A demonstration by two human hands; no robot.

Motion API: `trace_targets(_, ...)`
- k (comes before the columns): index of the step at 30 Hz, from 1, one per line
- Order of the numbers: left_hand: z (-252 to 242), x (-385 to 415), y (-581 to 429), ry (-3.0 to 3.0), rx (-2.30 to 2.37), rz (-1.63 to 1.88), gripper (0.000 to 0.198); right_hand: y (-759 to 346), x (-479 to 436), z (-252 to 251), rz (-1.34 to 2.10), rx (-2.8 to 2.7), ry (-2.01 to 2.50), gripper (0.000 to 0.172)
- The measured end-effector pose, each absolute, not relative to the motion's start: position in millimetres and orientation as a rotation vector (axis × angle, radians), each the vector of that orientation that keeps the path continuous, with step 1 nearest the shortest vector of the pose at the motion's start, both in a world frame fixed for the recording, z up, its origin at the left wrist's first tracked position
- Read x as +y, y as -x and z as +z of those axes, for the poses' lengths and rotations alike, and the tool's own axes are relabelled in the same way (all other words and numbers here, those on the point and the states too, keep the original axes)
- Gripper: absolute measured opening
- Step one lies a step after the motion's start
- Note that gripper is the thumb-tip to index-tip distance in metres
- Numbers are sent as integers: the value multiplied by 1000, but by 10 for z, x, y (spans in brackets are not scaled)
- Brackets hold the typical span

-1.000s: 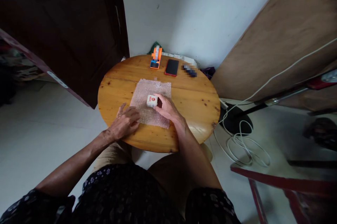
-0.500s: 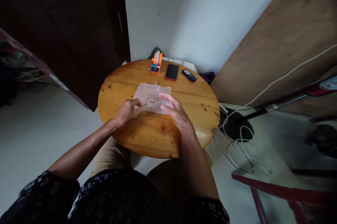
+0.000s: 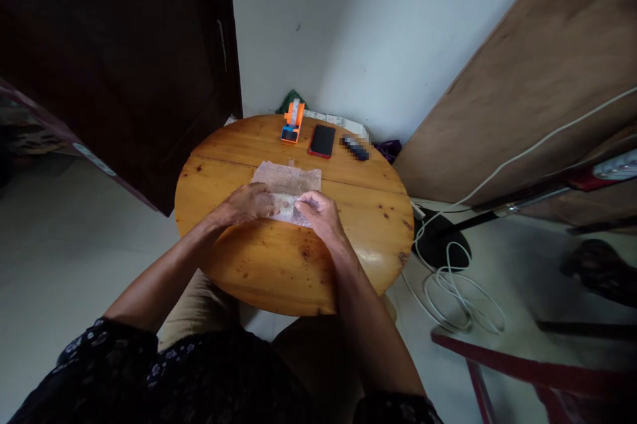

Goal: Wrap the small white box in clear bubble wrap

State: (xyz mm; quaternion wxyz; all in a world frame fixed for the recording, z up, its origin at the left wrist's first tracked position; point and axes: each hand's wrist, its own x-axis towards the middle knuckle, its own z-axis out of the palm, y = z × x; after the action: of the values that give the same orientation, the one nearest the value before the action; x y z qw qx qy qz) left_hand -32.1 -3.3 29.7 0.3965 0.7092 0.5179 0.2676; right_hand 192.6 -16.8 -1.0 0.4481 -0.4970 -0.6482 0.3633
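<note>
A sheet of bubble wrap (image 3: 291, 178) lies on the round wooden table in front of me. On its near part is a small, pale, clear-wrapped item (image 3: 283, 204), too small to make out well. My left hand (image 3: 251, 202) rests over the left side of the wrap, palm down with fingers stretched toward the item. My right hand (image 3: 318, 212) is at the right end, thumb and forefinger pinched together on the edge of the clear wrapping.
Toward the table's (image 3: 233, 271) back stand an orange tape dispenser (image 3: 292, 121), a phone with a red edge (image 3: 322, 141) and a dark, pixelated object (image 3: 355, 147). White cable (image 3: 460, 284) coils on the floor at the right, near a dark red chair (image 3: 517, 361).
Both hands have come down onto the wrap. The left hand has spread flatter, the right has closed from a loose curve into a pinch, and the clear wrapping lies lower.
</note>
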Motion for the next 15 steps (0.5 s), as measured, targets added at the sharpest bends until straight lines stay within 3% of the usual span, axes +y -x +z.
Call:
trace_targets(8, 84, -3, 126, -1487, 1251, 915, 28, -1927, -192, -7, 1039, -1470, 1351, 28)
trace_targets(15, -11, 3, 68, -1415, 1295, 971, 22, -1904, -129, -108, 784, -1514, 1486, 30)
